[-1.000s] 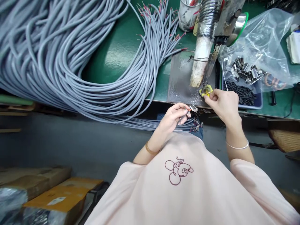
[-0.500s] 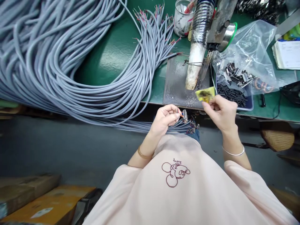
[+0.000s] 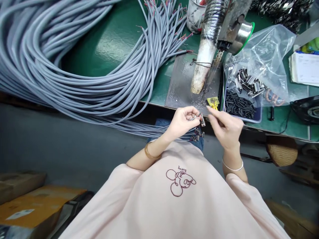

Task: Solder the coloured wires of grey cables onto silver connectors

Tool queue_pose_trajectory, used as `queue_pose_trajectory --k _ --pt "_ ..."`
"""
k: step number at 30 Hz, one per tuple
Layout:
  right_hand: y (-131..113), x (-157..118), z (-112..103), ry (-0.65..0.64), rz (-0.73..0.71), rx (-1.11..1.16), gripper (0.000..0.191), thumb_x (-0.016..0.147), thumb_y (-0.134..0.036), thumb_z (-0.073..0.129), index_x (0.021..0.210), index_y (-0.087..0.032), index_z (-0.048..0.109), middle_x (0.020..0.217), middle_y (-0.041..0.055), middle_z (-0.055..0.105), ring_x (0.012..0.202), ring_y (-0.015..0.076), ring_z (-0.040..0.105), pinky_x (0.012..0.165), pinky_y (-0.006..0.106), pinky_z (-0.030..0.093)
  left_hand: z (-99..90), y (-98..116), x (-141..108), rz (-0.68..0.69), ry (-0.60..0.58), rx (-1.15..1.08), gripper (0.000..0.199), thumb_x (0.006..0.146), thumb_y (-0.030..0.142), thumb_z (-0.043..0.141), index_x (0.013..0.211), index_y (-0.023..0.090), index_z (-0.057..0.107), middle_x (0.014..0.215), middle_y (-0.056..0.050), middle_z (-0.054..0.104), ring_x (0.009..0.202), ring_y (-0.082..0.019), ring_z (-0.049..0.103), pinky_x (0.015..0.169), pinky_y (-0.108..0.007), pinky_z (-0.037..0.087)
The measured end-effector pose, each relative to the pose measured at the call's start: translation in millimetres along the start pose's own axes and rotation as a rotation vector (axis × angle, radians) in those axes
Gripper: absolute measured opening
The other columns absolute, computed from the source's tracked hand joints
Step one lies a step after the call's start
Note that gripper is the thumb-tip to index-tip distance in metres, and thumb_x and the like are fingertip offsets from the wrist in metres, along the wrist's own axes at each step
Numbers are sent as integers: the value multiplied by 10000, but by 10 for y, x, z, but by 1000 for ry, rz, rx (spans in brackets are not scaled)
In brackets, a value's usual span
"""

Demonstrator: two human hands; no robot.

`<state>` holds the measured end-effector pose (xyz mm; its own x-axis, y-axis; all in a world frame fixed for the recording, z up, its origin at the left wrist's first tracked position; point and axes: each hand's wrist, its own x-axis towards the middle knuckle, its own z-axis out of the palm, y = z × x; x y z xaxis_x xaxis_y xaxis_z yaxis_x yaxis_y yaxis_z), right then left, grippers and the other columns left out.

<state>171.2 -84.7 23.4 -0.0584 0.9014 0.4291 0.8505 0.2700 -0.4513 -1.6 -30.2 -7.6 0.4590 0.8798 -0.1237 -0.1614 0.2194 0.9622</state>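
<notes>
My left hand (image 3: 184,122) is closed in a pinch on the wired end of a grey cable, just behind a small metal connector (image 3: 202,119). Thin coloured wires run into the connector's back. My right hand (image 3: 225,127) is just right of it, with index finger and thumb slightly apart and nothing visible between them. Beyond those fingertips, a small yellow piece with dark smears (image 3: 212,101) lies at the front of the metal plate (image 3: 180,79). Under my left hand, several finished-looking connectors (image 3: 196,134) hang on grey cables (image 3: 147,129) across my lap.
A big bundle of grey cables (image 3: 99,79) covers the left of the green table. A soldering fixture with solder spool (image 3: 245,36) and a taped hose (image 3: 203,66) stand over the plate. At right are a tray of black sleeves (image 3: 239,104) and a plastic bag of connectors (image 3: 274,49).
The yellow piece has gone from my right hand's pinch to the plate. My right hand has moved left and down toward the connector, which is now tilted. The camera view has shifted slightly.
</notes>
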Motion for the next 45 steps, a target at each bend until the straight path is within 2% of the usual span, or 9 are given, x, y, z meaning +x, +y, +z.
queue_pose_trajectory --k 13,18,22,28,30,33,36,41,45 --pt "28 -23 101 -58 -68 74 252 957 -244 603 1181 -236 716 1006 28 797 741 125 725 673 246 535 54 -49 -4 70 55 189 46 747 176 646 762 135 631 710 2 583 633 -76 453 599 -196 388" --pt "70 -28 95 -106 -220 -180 271 964 -280 597 1214 -264 700 754 -6 733 602 113 611 614 279 421 29 -94 2 71 61 199 41 752 161 647 781 132 646 713 4 581 647 -79 475 610 -196 399" --pt "102 -37 72 -99 -324 -287 350 954 -278 612 1301 -278 654 635 -31 641 533 118 487 579 313 340 -20 -108 26 17 30 42 94 742 167 685 823 124 661 717 2 609 622 -65 506 590 -187 404" --pt "114 -52 93 -75 -270 -148 296 935 -256 628 1224 -275 686 669 -30 663 550 104 523 590 283 384 -85 -61 10 -75 16 -246 260 781 339 782 839 136 629 662 3 656 441 -19 435 423 -163 316" --pt "78 -58 102 -15 -199 -33 293 932 -247 610 1215 -269 682 640 -34 640 529 107 531 574 277 410 -87 -52 -11 -58 47 -256 303 765 365 811 818 138 617 683 -5 678 439 -23 472 420 -163 346" --pt "10 -75 114 262 10 197 319 957 -234 532 1264 -276 609 617 -47 610 475 122 542 513 280 438 -80 -47 -33 -31 82 -262 316 765 367 816 795 142 596 730 -32 719 446 -42 523 422 -177 388" --pt "-26 -99 141 464 165 315 294 977 -227 518 1265 -284 533 812 -14 727 531 142 651 507 294 505 -76 -49 -25 -20 109 -282 312 772 356 809 787 152 573 713 -25 708 443 -51 536 417 -184 391" --pt "-27 -119 240 257 66 129 95 919 -211 645 1001 -258 634 984 26 778 884 196 772 744 333 624 -79 -75 24 -8 122 -288 296 778 345 801 782 162 568 595 38 587 432 -48 514 412 -176 364" --pt "-36 -78 343 174 -17 107 69 920 -185 626 905 -251 611 1013 46 777 927 190 757 761 336 623 -64 -98 71 35 128 -258 279 749 289 800 739 161 553 657 38 595 438 -24 496 418 -161 368"
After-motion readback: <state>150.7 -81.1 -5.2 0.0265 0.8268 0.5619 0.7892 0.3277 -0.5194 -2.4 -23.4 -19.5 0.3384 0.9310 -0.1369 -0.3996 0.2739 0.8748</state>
